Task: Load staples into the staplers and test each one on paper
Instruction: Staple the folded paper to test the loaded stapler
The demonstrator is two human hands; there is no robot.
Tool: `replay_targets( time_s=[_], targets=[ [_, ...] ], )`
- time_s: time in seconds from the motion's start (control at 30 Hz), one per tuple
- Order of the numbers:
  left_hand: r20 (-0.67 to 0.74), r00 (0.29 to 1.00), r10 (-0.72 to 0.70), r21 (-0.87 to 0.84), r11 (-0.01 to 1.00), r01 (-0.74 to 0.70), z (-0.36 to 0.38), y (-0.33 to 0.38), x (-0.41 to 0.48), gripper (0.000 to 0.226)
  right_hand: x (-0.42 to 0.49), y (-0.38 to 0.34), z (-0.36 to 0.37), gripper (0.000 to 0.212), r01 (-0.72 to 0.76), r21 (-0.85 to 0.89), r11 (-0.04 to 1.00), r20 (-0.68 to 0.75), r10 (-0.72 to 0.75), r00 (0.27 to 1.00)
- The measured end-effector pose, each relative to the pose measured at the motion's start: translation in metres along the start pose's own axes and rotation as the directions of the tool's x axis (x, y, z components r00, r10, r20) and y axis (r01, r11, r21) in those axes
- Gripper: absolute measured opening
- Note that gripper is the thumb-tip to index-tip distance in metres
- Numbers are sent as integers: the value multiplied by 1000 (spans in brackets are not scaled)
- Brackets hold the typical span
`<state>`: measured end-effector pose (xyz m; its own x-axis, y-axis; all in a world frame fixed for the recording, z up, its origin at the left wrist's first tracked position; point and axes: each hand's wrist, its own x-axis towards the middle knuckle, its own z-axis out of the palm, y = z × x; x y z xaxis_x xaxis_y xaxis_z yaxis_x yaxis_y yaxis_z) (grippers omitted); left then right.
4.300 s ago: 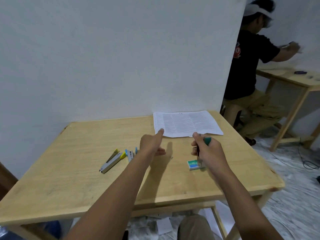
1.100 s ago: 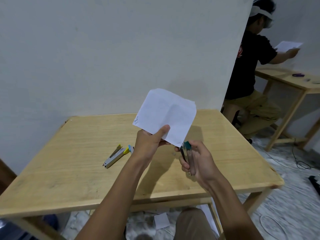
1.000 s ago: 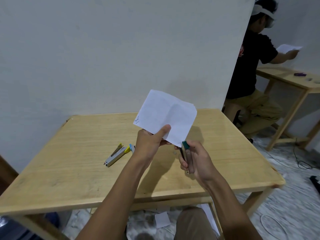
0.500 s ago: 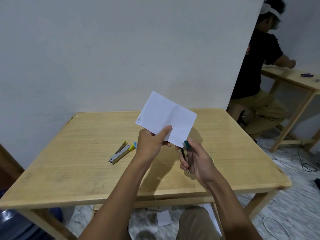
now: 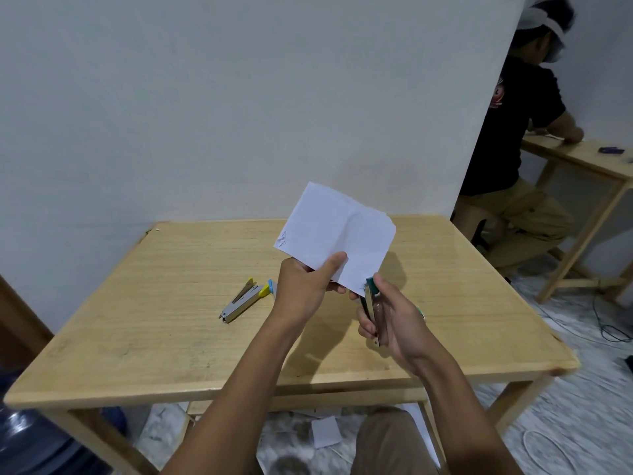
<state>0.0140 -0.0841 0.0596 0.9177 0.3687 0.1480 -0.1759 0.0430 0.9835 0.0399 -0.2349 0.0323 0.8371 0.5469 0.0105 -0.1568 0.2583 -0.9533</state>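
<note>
A yellow stapler [image 5: 241,301] lies open on the table [image 5: 144,323], left of both hands, long axis running near-left to far-right. The left hand [image 5: 303,289] is closed on the paper [image 5: 337,234], thumb over its lower edge, holding it upright above the table. The right hand [image 5: 390,315] is closed around the green stapler [image 5: 372,308]. Its long axis points up and away, mouth at the paper's lower right corner, just beside the left hand. The squeeze likely comes next.
</note>
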Motion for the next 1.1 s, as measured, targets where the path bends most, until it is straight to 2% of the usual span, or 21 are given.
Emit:
replay_targets(
  time_s=[0.2, 0.37, 0.5, 0.6, 0.9, 1.1],
  targets=[
    [19, 1000, 6, -25, 1000, -6, -1, 1, -2, 20, 0, 2, 1, 50, -1, 17, 1000, 20, 1, 1000],
    [27, 1000, 6, -39, 999, -4, -3, -1, -1, 23, 0, 2, 2, 68, 24, -57, 998, 20, -22, 1000],
    [65, 998, 5, -74, 997, 0, -4, -1, 0, 24, -2, -1, 8, 51, 42, -138, 990, -27, -46, 999],
    [59, 998, -6, -74, 997, 10, -4, -3, 1, 23, -2, -2, 12, 39, 56, -122, 991, -59, -64, 996],
    [53, 999, -10, -87, 996, 15, -5, -2, 1, 22, -4, -3, 17, 38, 103, -196, 975, -113, -127, 985],
    [50, 999, -9, -94, 995, 14, -7, -1, 1, 21, -3, -1, 18, 35, 124, -217, 968, -98, -148, 984]
  ],
)
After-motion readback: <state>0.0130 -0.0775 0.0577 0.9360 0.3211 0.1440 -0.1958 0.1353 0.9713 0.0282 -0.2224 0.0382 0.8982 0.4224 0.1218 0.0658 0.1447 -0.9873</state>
